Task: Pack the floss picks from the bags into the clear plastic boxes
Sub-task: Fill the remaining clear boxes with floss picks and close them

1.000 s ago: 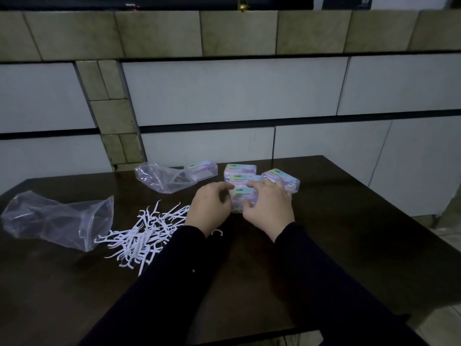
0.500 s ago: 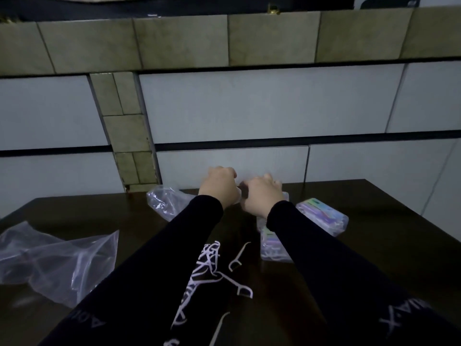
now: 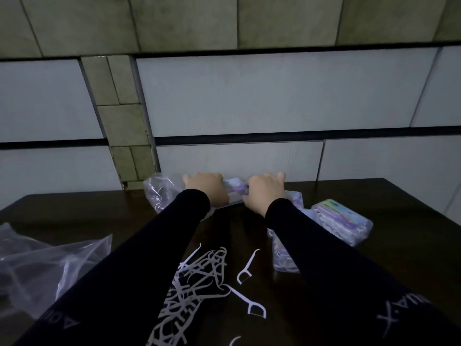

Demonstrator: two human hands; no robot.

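Observation:
Both my arms reach to the far edge of the dark table (image 3: 389, 201). Between my left hand (image 3: 205, 187) and my right hand (image 3: 264, 193) is a clear plastic box (image 3: 235, 187) with a purple label, each hand gripping one end of it. Loose white floss picks (image 3: 199, 278) lie in a pile near me, partly under my left sleeve. A filled clear box (image 3: 341, 221) lies to the right. Another box (image 3: 284, 255) sits partly hidden under my right sleeve. A crumpled clear bag (image 3: 159, 193) lies beside my left hand.
A second, larger clear bag (image 3: 47, 265) lies at the table's left side. The tiled wall (image 3: 249, 96) rises directly behind the table's far edge. One single floss pick (image 3: 245, 267) lies apart from the pile, between my arms.
My hands have left the group of boxes and stretched forward to the far edge near the small bag. The camera has leaned in and closer to the table.

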